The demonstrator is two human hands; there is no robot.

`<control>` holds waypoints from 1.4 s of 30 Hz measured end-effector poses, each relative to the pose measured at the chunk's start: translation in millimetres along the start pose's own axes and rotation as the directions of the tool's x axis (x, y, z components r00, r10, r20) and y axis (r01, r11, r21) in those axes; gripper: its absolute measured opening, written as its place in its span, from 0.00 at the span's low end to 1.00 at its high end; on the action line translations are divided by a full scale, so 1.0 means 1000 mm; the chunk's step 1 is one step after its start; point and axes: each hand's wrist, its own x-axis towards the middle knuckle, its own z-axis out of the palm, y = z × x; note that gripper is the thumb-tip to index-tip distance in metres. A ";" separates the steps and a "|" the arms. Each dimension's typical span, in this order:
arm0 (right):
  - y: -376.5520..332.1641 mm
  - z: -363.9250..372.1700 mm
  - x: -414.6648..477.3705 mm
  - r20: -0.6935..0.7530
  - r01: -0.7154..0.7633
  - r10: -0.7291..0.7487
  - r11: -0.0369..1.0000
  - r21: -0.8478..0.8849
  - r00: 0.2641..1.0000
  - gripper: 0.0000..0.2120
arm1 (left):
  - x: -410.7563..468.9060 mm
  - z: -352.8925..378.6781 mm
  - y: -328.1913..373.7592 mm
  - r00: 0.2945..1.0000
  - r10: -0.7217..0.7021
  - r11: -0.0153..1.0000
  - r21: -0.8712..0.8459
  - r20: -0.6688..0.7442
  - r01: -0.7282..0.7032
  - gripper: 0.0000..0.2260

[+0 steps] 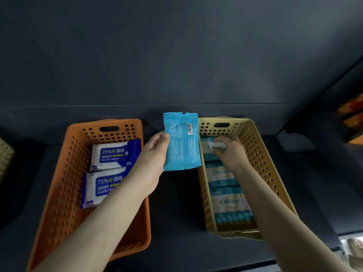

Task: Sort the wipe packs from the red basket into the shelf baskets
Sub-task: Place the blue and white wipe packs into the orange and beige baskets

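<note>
My left hand (155,152) holds a light blue wipe pack (181,142) upright, back side facing me, in the gap between two shelf baskets. My right hand (228,149) reaches into the yellow basket (263,154) and grips the far teal-and-white pack (211,146) lying there. More teal-and-white packs (227,201) lie in a row in that basket. The orange basket (64,173) on the left holds two white-and-blue alcohol wipe packs (113,154). The red basket is out of view.
Both baskets stand on a dark shelf (176,203) with a dark back wall (176,55). A woven basket edge (5,156) shows at far left. Colourful goods (353,116) sit on a neighbouring shelf at right.
</note>
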 end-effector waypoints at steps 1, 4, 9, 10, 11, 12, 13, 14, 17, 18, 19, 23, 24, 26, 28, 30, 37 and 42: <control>0.001 0.002 0.002 0.014 0.002 -0.003 0.999 0.055 1.000 0.13 | -0.001 0.000 0.001 1.000 -0.007 1.000 -0.014 -0.007 0.007 0.07; -0.002 -0.001 0.006 0.016 -0.004 0.003 0.997 0.077 1.000 0.13 | -0.006 0.001 0.005 1.000 -0.011 0.998 -0.059 -0.009 0.011 0.06; -0.032 -0.037 -0.026 -0.063 0.053 -0.031 0.923 0.382 0.998 0.17 | -0.010 0.006 0.013 0.993 0.116 0.992 -0.045 0.006 -0.116 0.06; -0.040 -0.044 -0.039 0.034 0.022 -0.048 0.835 0.549 0.998 0.22 | -0.010 0.011 0.013 0.987 0.160 0.987 -0.014 0.031 -0.159 0.06; -0.046 -0.048 -0.051 0.138 -0.031 -0.091 0.722 0.691 0.986 0.27 | -0.011 0.017 0.013 0.978 0.194 0.980 0.023 0.078 -0.196 0.07; -0.050 -0.049 -0.062 0.209 -0.078 -0.153 0.599 0.797 0.966 0.31 | -0.013 0.026 0.013 0.967 0.210 0.973 0.068 0.147 -0.221 0.08; -0.052 -0.048 -0.070 0.238 -0.115 -0.216 0.464 0.878 0.947 0.33 | -0.016 0.034 0.013 0.949 0.212 0.964 0.111 0.233 -0.242 0.10; -0.051 -0.048 -0.076 0.234 -0.146 -0.249 0.325 0.934 0.940 0.33 | -0.019 0.043 0.013 0.922 0.208 0.955 0.136 0.326 -0.263 0.13; -0.043 -0.051 -0.086 0.222 -0.220 -0.101 0.031 0.975 0.970 0.23 | -0.025 0.059 0.013 0.862 0.239 0.942 0.110 0.446 -0.318 0.15; -0.037 -0.054 -0.089 0.224 -0.224 0.006 -0.013 0.974 0.975 0.17 | -0.023 0.060 0.012 0.866 0.288 0.922 0.126 0.409 -0.366 0.13; -0.027 -0.056 -0.090 0.224 -0.222 0.106 -0.030 0.975 0.969 0.13 | -0.018 0.059 0.010 0.869 0.340 0.889 0.178 0.361 -0.421 0.12; -0.002 -0.070 -0.095 0.251 -0.285 0.225 0.130 0.950 0.941 0.12 | 0.002 0.047 -0.005 0.902 0.277 0.742 0.524 0.330 -0.419 0.23; 0.000 -0.073 -0.096 0.267 -0.308 0.228 0.169 0.936 0.936 0.12 | 0.002 0.046 -0.007 0.910 0.214 0.726 0.566 0.354 -0.391 0.27; 0.002 -0.077 -0.096 0.294 -0.348 0.238 0.230 0.909 0.926 0.13 | -0.002 0.047 -0.009 0.895 0.112 0.733 0.571 0.432 -0.368 0.31; 0.003 -0.075 -0.093 0.296 -0.364 0.245 0.306 0.880 0.923 0.14 | -0.001 0.046 -0.011 0.883 0.061 0.739 0.574 0.465 -0.354 0.34; 0.003 -0.070 -0.089 0.254 -0.344 0.279 0.349 0.872 0.926 0.15 | 0.004 0.043 -0.011 0.893 0.042 0.738 0.589 0.449 -0.330 0.34; 0.001 -0.026 -0.078 0.353 -0.475 0.490 0.146 0.868 0.797 0.16 | 0.011 0.039 -0.015 0.893 0.072 0.714 0.602 0.445 -0.357 0.33; -0.004 -0.012 -0.079 0.532 -0.598 0.505 -0.039 0.800 0.679 0.10 | 0.017 0.040 -0.018 0.898 0.070 0.734 0.587 0.434 -0.341 0.34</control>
